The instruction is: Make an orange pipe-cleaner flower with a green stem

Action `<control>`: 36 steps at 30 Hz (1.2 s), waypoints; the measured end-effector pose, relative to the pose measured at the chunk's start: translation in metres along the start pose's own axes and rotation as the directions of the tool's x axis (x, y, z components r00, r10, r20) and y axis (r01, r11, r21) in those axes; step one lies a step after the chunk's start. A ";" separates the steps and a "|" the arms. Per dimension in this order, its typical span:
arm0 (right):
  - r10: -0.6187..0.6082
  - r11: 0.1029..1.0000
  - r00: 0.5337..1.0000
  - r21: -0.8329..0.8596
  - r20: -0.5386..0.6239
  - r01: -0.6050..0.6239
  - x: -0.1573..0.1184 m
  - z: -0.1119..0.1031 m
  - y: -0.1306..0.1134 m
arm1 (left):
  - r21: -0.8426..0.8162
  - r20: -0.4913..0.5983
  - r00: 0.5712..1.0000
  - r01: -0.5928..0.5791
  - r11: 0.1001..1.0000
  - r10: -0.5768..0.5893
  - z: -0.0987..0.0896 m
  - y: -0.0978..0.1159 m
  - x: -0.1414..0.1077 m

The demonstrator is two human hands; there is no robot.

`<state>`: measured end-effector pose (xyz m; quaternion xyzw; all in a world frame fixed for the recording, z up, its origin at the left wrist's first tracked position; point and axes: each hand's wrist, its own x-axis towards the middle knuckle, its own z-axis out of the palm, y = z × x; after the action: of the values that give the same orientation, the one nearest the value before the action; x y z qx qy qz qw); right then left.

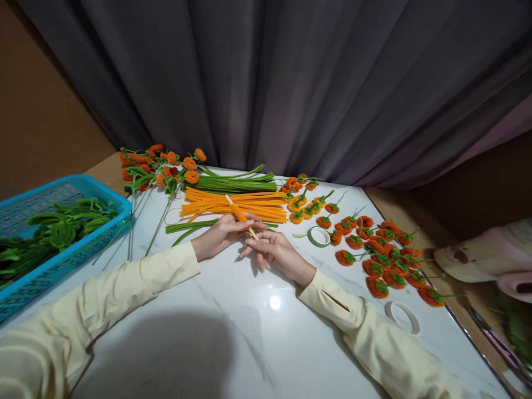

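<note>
Both hands meet above the middle of the white table. A pale stick with orange fuzzy material wound round its middle slants between them. My left hand pinches the wound part between thumb and fingers. The stick's lower end is held in the fingers of my right hand. Just beyond the hands lies a bundle of orange fuzzy stems, with green stems behind it. A few more green stems lie beside my left hand.
At the left stands a blue basket with green leaf pieces. Orange flowers on stems lie back left. Many orange heads, green tape and a white ring are at right. A grey curtain hangs behind.
</note>
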<state>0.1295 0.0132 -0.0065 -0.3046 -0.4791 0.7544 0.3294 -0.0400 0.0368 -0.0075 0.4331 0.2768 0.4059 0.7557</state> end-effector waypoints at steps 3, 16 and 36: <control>-0.029 0.999 0.998 -0.015 -0.057 0.028 0.000 -0.001 0.001 | 0.027 -0.056 0.998 0.030 0.999 -0.029 -0.004 0.003 0.000; -0.049 0.993 0.997 -0.115 -0.058 0.042 -0.002 0.000 0.004 | 0.214 0.005 0.992 0.125 0.969 -0.130 -0.002 0.009 0.000; 0.007 0.995 0.995 -0.100 -0.101 -0.017 -0.001 0.002 -0.008 | 0.134 -0.154 0.988 0.050 0.990 -0.030 -0.005 0.007 0.005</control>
<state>0.1302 0.0136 0.0013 -0.3613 -0.4976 0.7149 0.3328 -0.0442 0.0452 -0.0044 0.4462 0.3693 0.4024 0.7089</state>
